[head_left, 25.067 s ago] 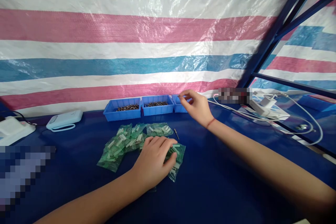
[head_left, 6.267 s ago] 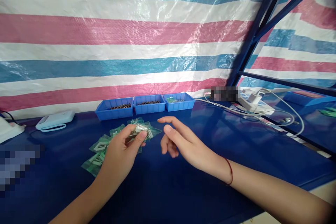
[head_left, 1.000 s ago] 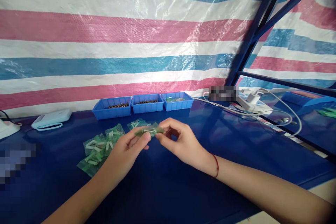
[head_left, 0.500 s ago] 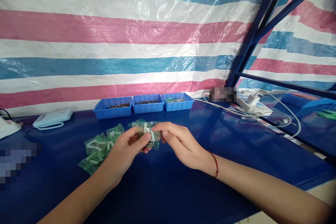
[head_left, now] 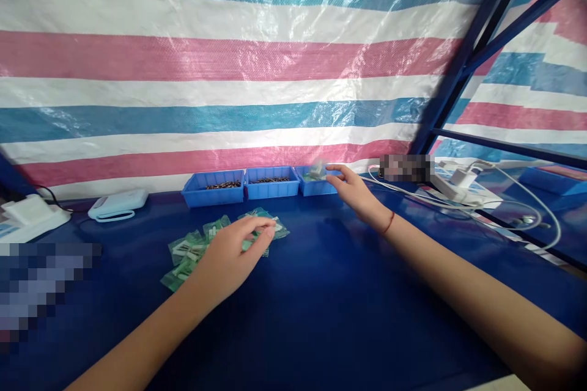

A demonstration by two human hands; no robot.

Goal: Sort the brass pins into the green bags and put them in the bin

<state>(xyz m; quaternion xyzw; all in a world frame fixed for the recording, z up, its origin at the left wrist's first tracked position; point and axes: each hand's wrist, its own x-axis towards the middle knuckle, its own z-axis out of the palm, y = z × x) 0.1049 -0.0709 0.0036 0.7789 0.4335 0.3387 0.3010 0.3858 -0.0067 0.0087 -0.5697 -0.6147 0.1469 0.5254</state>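
Note:
My right hand (head_left: pixel 355 190) is stretched out to the rightmost blue bin (head_left: pixel 306 185) and pinches a small green plastic packet (head_left: pixel 317 170) just above it. My left hand (head_left: pixel 232 256) hovers low over the pile of green packets (head_left: pixel 197 247) on the blue table, fingers spread over the pile's right end; I cannot tell whether they touch it. Each packet holds small white parts.
Two more blue bins (head_left: pixel 214 190) (head_left: pixel 271 184) with dark small parts stand in a row at the back. A white device (head_left: pixel 117 204) and another white device (head_left: pixel 27 215) sit at the left. White cables and a charger (head_left: pixel 463 186) lie at the right by the blue frame (head_left: pixel 452 79).
Both hands held one packet together half a second ago. My right hand has since carried it back to the rightmost bin, and my left hand has dropped toward the pile.

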